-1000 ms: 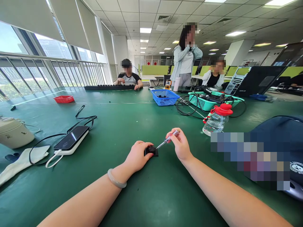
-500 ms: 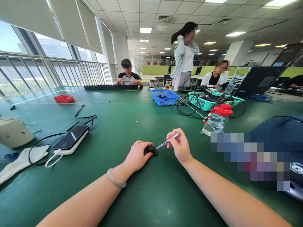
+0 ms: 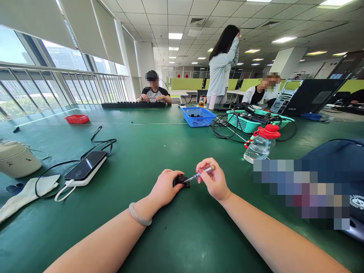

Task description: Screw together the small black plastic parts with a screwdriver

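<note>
On the green table, my left hand (image 3: 165, 187) grips a small black part (image 3: 181, 178) between thumb and fingers, with a flat dark edge showing at its right. My right hand (image 3: 214, 180) pinches a slim screwdriver (image 3: 203, 173) with a clear handle, held at a slant. Its metal tip points down and left and meets the top of the black part, close to my left thumb. The fine detail of the part is too small to tell.
A phone on a white block (image 3: 87, 167) with cables lies left. Farther off are a red tray (image 3: 77, 119), a blue basket (image 3: 198, 120), a teal basket (image 3: 247, 125) with cables and a red-capped bottle (image 3: 259, 148). Several people are beyond.
My right hand has moved slightly left and down, bringing the screwdriver farther over the black part. My left hand stays put. The standing person has turned and shifted their arms.
</note>
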A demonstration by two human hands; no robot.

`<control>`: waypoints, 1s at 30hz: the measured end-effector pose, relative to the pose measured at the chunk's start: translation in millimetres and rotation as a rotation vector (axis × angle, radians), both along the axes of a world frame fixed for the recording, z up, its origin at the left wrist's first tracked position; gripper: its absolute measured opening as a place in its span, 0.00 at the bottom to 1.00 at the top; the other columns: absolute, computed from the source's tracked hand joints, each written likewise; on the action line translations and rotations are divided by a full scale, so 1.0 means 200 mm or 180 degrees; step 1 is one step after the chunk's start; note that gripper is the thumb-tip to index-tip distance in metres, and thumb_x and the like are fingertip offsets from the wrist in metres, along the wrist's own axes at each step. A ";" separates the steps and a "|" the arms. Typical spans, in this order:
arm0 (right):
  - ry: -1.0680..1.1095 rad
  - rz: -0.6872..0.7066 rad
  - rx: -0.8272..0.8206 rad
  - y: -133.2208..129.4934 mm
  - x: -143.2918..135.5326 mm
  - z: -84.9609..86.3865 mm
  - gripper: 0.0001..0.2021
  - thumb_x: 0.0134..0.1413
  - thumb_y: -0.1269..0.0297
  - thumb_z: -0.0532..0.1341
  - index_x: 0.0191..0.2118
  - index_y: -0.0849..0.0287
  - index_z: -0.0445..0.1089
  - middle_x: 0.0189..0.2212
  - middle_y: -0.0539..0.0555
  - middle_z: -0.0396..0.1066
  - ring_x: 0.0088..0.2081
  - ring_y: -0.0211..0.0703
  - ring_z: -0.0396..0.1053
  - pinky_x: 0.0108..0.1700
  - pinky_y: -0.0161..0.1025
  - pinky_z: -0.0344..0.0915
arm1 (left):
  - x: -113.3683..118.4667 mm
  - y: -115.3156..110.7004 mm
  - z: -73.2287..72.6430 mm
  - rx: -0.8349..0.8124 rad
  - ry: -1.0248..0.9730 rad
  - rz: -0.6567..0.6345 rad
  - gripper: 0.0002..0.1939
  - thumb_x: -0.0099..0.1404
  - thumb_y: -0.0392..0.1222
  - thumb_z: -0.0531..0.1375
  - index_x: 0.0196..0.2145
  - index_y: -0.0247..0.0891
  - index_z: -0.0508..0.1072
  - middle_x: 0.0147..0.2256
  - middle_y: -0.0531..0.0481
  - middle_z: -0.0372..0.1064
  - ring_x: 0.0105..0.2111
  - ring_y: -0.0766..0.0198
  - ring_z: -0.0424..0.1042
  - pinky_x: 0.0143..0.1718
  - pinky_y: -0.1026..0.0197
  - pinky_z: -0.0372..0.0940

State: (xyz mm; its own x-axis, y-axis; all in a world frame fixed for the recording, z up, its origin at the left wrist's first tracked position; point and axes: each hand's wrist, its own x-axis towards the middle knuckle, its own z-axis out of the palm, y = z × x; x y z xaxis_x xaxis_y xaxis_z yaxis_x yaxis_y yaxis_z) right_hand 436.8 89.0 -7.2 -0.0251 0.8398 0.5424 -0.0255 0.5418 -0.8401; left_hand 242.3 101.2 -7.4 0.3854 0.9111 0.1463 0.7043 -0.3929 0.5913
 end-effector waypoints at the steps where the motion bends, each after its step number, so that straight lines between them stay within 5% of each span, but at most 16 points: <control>1: 0.0005 -0.0030 0.0006 0.00 0.00 0.00 0.08 0.59 0.59 0.61 0.35 0.53 0.61 0.29 0.47 0.68 0.20 0.34 0.66 0.25 0.37 0.64 | 0.00 0.00 0.00 0.0018 -0.0009 -0.0005 0.18 0.62 0.36 0.62 0.50 0.44 0.76 0.48 0.47 0.76 0.55 0.52 0.68 0.60 0.48 0.63; 30: -0.0030 -0.0729 0.0455 -0.01 0.00 -0.01 0.04 0.59 0.64 0.60 0.37 0.51 0.62 0.30 0.48 0.70 0.23 0.36 0.68 0.28 0.39 0.67 | 0.00 0.00 -0.01 -0.0013 -0.0012 0.0087 0.23 0.61 0.36 0.64 0.55 0.43 0.72 0.49 0.45 0.74 0.55 0.51 0.69 0.60 0.49 0.64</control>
State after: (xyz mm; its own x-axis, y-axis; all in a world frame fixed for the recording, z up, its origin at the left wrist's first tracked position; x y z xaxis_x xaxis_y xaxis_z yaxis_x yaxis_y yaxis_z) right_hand 436.6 86.3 -8.9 0.1511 0.7390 0.6566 0.1190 0.6458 -0.7542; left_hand 242.5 102.1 -9.5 0.3597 0.9219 0.1440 0.7125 -0.3710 0.5956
